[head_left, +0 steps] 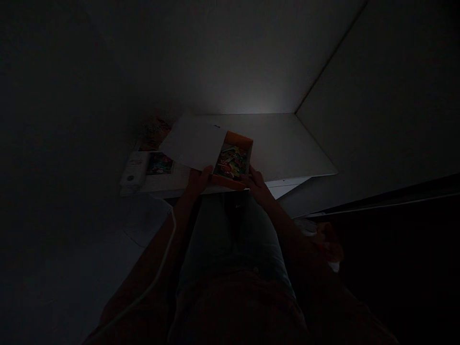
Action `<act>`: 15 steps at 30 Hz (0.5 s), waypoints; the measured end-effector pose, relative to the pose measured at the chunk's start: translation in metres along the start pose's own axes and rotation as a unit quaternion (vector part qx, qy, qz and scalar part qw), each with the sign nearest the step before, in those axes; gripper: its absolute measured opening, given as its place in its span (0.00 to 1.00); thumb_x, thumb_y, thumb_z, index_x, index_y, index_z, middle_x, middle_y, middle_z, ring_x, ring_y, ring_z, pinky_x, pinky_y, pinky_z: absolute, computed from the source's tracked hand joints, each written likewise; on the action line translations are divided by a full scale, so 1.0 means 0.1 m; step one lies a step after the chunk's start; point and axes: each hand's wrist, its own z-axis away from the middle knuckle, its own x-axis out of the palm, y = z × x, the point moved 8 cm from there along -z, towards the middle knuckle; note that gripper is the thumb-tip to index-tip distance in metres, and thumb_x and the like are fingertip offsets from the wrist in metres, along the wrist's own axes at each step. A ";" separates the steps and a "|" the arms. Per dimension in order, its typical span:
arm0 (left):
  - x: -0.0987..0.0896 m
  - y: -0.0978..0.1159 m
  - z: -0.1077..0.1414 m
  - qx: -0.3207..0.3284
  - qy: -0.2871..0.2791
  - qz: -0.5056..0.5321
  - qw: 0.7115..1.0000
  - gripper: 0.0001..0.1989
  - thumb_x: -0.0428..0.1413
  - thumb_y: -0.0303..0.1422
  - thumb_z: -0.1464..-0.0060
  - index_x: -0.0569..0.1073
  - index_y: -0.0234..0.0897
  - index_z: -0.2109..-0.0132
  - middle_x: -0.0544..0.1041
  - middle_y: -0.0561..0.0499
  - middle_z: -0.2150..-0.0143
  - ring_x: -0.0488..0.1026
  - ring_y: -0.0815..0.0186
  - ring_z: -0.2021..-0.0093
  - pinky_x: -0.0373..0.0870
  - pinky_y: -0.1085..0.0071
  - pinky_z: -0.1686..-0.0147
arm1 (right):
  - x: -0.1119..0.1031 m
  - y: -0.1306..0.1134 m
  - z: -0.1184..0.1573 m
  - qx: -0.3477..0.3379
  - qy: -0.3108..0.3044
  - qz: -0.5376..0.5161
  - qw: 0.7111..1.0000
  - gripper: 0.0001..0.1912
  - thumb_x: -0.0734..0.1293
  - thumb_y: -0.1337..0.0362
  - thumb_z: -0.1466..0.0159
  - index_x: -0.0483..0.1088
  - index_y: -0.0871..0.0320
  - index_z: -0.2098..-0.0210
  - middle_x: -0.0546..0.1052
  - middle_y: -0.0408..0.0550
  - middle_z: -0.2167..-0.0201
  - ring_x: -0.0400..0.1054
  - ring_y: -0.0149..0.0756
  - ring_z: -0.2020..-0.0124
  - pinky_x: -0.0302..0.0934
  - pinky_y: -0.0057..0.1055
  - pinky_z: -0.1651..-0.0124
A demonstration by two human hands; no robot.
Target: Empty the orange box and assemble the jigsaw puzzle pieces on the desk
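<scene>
The picture is very dark. An open orange box (pixel 241 139) sits over the front part of a white tabletop, with small multicoloured pieces (pixel 232 160) inside that look like jigsaw pieces. My right hand (pixel 256 182) is closed round the box's front right corner. A flat white panel (pixel 196 143) slants up to the left, beside or partly over the box's left side; whether it is joined to the box I cannot tell. My left hand (pixel 200 179) has its fingers closed at the panel's lower right corner, close against the box's front left corner.
On the tabletop (pixel 283 148) at left lie a colourful picture card (pixel 160 163), a white packet or device (pixel 134 171) and an orange patterned item (pixel 155 132). Walls border the back and right. A white cable (pixel 168 244) runs along my left arm. Orange and white items (pixel 325 242) lie low at right.
</scene>
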 end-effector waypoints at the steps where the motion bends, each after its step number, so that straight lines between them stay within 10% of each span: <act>1: 0.01 0.04 0.05 0.000 -0.007 0.004 1.000 0.35 0.63 0.59 0.43 0.81 0.41 0.38 0.85 0.32 0.37 0.76 0.39 0.24 0.65 0.38 0.17 | -0.01 0.02 0.06 0.034 0.019 -0.054 0.998 0.46 0.63 0.32 0.20 0.54 0.39 0.09 0.74 0.60 0.21 0.75 0.59 0.23 0.73 0.65 0.21; 6: 0.16 0.21 0.26 -0.015 -0.002 0.003 1.000 0.32 0.62 0.63 0.37 0.81 0.41 0.42 0.86 0.32 0.43 0.79 0.38 0.29 0.67 0.35 0.18 | 0.12 0.03 0.18 0.160 0.004 -0.312 0.936 0.53 0.70 0.37 0.24 0.42 0.29 0.09 0.70 0.52 0.14 0.79 0.64 0.27 0.85 0.71 0.39; 15: 0.30 0.44 0.42 -0.007 -0.014 -0.064 0.998 0.21 0.57 0.57 0.32 0.79 0.46 0.57 0.86 0.34 0.52 0.83 0.36 0.40 0.73 0.31 0.23 | -0.02 0.09 0.18 0.213 0.052 -0.344 0.913 0.60 0.78 0.42 0.34 0.48 0.33 0.11 0.82 0.56 0.28 0.86 0.62 0.45 0.88 0.63 0.56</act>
